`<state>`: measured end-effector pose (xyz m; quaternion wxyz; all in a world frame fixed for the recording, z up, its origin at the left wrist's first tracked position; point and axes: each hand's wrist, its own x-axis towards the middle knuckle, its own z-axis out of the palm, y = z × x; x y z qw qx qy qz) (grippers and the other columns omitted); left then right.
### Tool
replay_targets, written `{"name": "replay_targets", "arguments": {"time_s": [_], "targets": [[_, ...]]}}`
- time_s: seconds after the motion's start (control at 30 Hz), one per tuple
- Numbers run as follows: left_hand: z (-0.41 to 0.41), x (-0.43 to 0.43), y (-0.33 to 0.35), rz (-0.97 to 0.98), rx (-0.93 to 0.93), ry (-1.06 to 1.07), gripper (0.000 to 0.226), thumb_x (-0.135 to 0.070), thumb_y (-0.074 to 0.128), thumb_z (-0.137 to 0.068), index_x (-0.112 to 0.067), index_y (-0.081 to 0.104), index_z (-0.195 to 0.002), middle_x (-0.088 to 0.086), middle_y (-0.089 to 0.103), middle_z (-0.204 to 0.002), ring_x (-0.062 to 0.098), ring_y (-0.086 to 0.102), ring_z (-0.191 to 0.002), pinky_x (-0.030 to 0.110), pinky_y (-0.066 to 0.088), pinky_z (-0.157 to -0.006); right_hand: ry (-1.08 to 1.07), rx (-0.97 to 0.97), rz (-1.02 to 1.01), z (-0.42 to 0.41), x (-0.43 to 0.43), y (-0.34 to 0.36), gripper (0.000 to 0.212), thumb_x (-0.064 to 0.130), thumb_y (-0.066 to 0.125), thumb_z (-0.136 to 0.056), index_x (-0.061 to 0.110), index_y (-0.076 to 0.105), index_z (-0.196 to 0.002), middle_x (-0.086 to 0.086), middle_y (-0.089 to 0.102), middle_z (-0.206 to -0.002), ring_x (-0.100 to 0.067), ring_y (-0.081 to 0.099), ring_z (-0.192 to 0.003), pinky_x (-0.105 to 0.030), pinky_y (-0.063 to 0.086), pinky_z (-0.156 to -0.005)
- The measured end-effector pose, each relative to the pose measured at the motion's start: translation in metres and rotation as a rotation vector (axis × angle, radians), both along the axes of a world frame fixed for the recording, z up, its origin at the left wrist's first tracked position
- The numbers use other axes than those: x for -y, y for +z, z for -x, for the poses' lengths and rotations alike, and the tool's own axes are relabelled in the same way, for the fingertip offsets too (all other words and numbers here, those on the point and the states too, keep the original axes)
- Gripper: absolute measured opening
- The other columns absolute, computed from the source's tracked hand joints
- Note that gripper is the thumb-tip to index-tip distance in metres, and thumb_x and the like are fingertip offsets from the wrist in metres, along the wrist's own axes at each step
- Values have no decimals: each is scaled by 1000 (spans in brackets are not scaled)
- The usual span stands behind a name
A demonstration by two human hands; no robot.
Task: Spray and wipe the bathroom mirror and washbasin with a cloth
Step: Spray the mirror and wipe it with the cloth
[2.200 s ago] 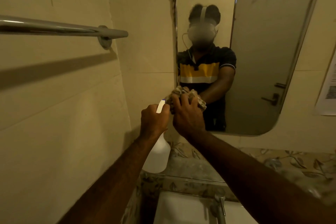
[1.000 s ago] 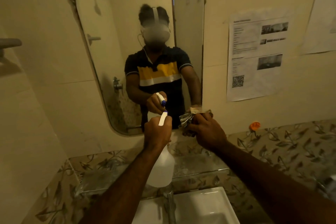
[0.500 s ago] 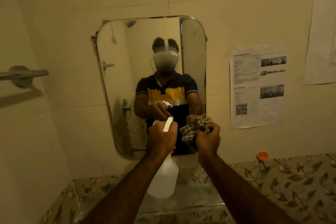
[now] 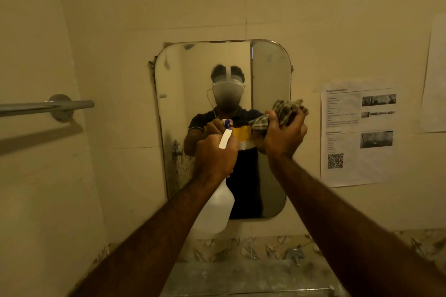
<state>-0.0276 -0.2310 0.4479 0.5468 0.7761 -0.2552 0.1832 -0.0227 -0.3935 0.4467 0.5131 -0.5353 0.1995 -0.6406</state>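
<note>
A rounded rectangular mirror (image 4: 270,75) hangs on the tiled wall straight ahead. My left hand (image 4: 213,155) grips the neck of a white spray bottle (image 4: 214,210) with its white trigger and blue nozzle pointing at the glass. My right hand (image 4: 283,136) holds a crumpled checked cloth (image 4: 286,109) against the mirror's right edge, about mid-height. The washbasin is out of view below the frame.
A metal towel rail (image 4: 45,106) juts from the left wall. A printed notice with a QR code (image 4: 357,132) is stuck right of the mirror. A leaf-patterned tile band and a grey shelf (image 4: 241,272) run below the mirror.
The view has tilted up, so the basin has dropped out of sight. My right hand with the cloth has risen to the mirror's right edge. My left hand still holds the bottle.
</note>
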Motion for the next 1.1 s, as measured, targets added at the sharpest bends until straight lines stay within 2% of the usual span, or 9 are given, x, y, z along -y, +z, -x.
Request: {"name": "replay_targets", "arguments": {"time_s": [0.07,0.2,0.33,0.43,0.57,0.73,0.87,0.97,1.1], "targets": [[-2,-5,7,-14,-4,-2,36,-36,48,-100,-4,63,-102,10,65,-76,15,60,-52,24,53,-45,-35,32,85,-10,1,19,69,36,75,-90,17,46,-149,-12,42,-140,-26,51,-127,-40,54,-103],[-9,-15,15,-1,7,-21,34,-34,51,-100,-4,62,-110,13,67,-86,15,58,-55,24,54,-49,-207,29,197,-27,-9,52,59,30,71,-92,16,53,-146,-18,45,-134,-21,42,-117,-37,46,-102],[-22,-33,19,57,-66,-50,34,-33,53,-98,-3,62,-109,8,64,-76,13,57,-46,17,48,-38,-333,-34,207,-38,-23,72,55,33,63,-94,21,53,-147,-18,48,-132,-35,44,-126,-50,40,-108],[-29,-52,23,70,-17,-22,33,-34,52,-99,-4,65,-103,2,61,-68,13,59,-47,11,43,-35,-371,-41,242,-44,-29,88,54,33,55,-95,20,53,-147,-20,50,-133,-40,41,-132,-57,36,-111],[-36,-77,30,149,18,14,30,-34,52,-98,-8,68,-98,-4,59,-67,13,60,-57,20,55,-50,-401,-92,329,-50,-40,110,53,34,49,-98,21,51,-149,-19,49,-136,-37,40,-131,-49,34,-110],[-50,-106,45,215,-30,87,33,-35,53,-98,-7,68,-104,1,66,-77,16,64,-60,21,54,-47,-394,-127,441,-66,-65,135,57,32,47,-93,24,51,-149,-19,49,-134,-40,40,-132,-50,34,-110],[-58,-128,50,250,-9,122,32,-32,53,-97,-5,70,-91,2,64,-70,17,61,-53,27,51,-44,-333,-112,634,-90,-99,149,45,24,55,-94,19,62,-137,-20,51,-130,-40,43,-126,-47,38,-107],[-67,-142,49,282,-13,150,33,-31,54,-92,-7,69,-75,3,65,-64,21,62,-52,38,60,-54,-220,-190,885,-111,-129,145,37,27,55,-98,19,63,-133,-19,49,-128,-40,41,-127,-50,39,-107],[-69,-155,41,280,-4,201,35,-29,53,-93,-14,64,-63,5,64,-60,18,60,-46,27,51,-48,-110,-354,1164,-124,-159,123,38,34,57,-99,20,61,-135,-18,46,-134,-38,38,-128,-51,37,-109]]}}
